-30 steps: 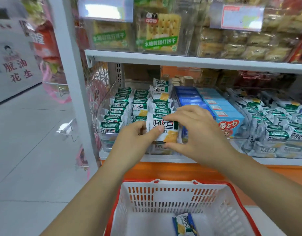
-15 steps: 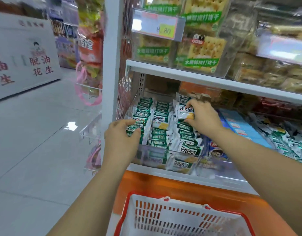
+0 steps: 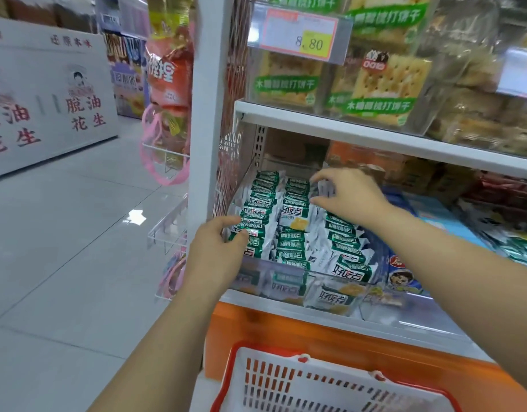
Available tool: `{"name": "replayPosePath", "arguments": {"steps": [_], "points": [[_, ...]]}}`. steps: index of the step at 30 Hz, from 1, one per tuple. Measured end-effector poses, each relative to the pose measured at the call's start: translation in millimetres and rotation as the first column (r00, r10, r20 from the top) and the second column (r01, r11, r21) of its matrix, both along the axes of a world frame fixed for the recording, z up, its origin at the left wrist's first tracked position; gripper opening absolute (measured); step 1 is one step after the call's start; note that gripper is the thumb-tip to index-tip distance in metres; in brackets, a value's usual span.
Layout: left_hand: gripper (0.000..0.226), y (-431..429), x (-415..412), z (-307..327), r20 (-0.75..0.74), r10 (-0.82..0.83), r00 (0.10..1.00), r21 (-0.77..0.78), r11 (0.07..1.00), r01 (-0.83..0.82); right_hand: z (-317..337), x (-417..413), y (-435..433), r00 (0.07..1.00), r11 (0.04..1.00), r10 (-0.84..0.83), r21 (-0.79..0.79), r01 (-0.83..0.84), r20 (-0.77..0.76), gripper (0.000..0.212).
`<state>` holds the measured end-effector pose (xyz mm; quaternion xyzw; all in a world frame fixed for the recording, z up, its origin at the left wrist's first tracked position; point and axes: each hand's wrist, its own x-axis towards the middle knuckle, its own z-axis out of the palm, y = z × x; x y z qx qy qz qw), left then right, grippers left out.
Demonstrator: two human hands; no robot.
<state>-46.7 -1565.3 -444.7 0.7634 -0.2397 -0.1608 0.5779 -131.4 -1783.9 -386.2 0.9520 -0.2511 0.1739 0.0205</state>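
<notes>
We start at the bin: its low front wall could let packs spill if a row gets shoved forward. The basket below the bin is cut off, so we can't see inside. Our left hand pinches packs at the bin's left front. Our right hand, half spread, straddles one at the bin's back, grip unclear, fingertips hidden. Tug carelessly and neighbours topple.

The price tag on the upper shelf edge reads 8.80; the cracker packs behind it carry 木糖醇梳打饼干 on green bands; the snack packets below read 好吃点; the white board across the aisle reads 还原本味 and 脱油花生.
</notes>
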Motion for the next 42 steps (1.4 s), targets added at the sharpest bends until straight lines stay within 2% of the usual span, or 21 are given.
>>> {"name": "replayPosePath", "arguments": {"steps": [2, 6, 13, 15, 17, 20, 24, 28, 31, 34, 37, 42], "points": [[0.031, 0, 0, 1, -0.013, 0.0, 1.0, -0.004, 1.0, 0.0, -8, 21, 10, 0.987, 0.998, 0.065, 0.01, -0.064, -0.145, 0.043], [0.03, 1, 0, 1, -0.021, -0.008, 1.0, -0.005, 1.0, 0.008, -21, 49, 12, 0.919, 0.994, -0.032, -0.11, -0.013, -0.392, 0.039], [0.03, 1, 5, 0, -0.025, -0.022, 0.999, -0.019, 1.0, 0.022, -28, 63, 14, 0.864, 0.967, -0.171, -0.251, 0.053, -0.473, 0.025], [0.03, 2, 4, 0, -0.024, -0.036, 0.999, -0.017, 0.999, 0.035, -28, 63, 13, 0.837, 0.95, -0.234, -0.299, 0.089, -0.495, 0.03], [0.03, 3, 4, 1, -0.023, -0.051, 0.998, -0.014, 0.999, 0.05, -28, 59, 12, 0.853, 0.936, -0.245, -0.343, 0.084, -0.46, 0.033], [0.03, 5, 4, 2, 0.011, -0.05, 0.999, -0.012, 0.999, 0.05, -22, 48, 13, 0.94, 0.938, -0.199, -0.333, 0.101, -0.277, 0.041], [0.029, 5, 2, 10, 0.164, -0.015, 0.986, -0.047, 0.999, 0.023, -8, 20, 25, 0.993, 0.969, -0.115, -0.219, 0.11, -0.012, 0.041], [0.035, 6, -8, 20, 0.318, -0.066, 0.946, -0.132, 0.985, 0.113, -1, -17, 60, 0.987, 0.997, 0.068, -0.052, -0.061, 0.143, 0.036], [0.036, 4, -20, 30, 0.436, -0.192, 0.879, -0.113, 0.957, 0.265, -3, -42, 85, 0.964, 0.979, 0.206, -0.049, -0.2, 0.168, 0.029], [0.02, 4, -30, 40, 0.5, -0.236, 0.833, -0.124, 0.933, 0.339, -3, -58, 96, 0.949, 0.968, 0.25, -0.066, -0.242, 0.194, 0.024], [0.008, 10, -36, 44, 0.451, -0.237, 0.861, -0.19, 0.916, 0.352, 4, -69, 96, 0.936, 0.961, 0.272, -0.108, -0.254, 0.223, 0.021], [0.013, 19, -43, 44, 0.412, -0.246, 0.877, -0.25, 0.895, 0.369, 17, -81, 101, 0.939, 0.941, 0.286, -0.239, -0.238, 0.189, 0.021]]}}
